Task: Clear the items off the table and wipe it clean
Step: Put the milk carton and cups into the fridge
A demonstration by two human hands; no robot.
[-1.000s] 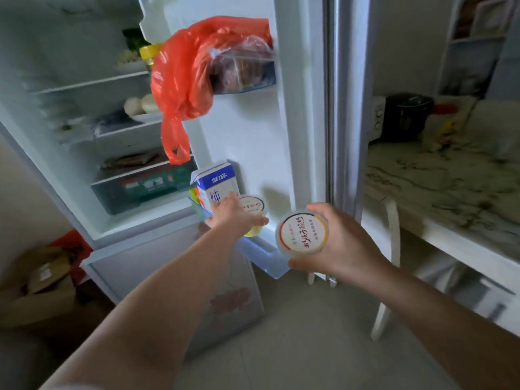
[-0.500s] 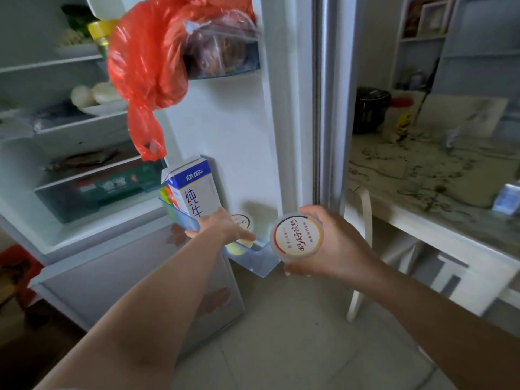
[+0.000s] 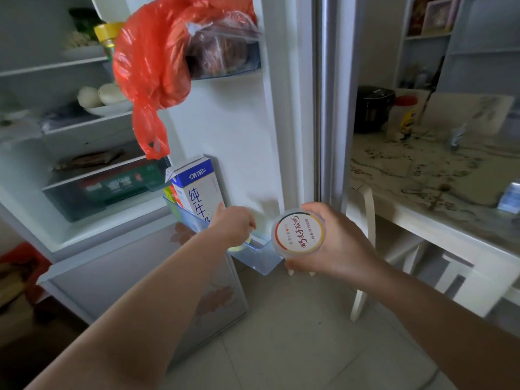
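— What's in your right hand (image 3: 334, 243)?

— A round, translucent plastic cup with a white printed foil lid (image 3: 298, 235). My fingers curl round its wall from behind, lid facing me. It feels light, I'd guess; thin walls, so I'd hold the stiffer rim and not squeeze.

— And the left hand (image 3: 233, 226)?

— Closed over a second, yellowish cup (image 3: 239, 247), low in the clear blue door bin (image 3: 261, 260), at nine o'clock from the first. The blue-and-white milk carton (image 3: 197, 190) stands at ten o'clock.
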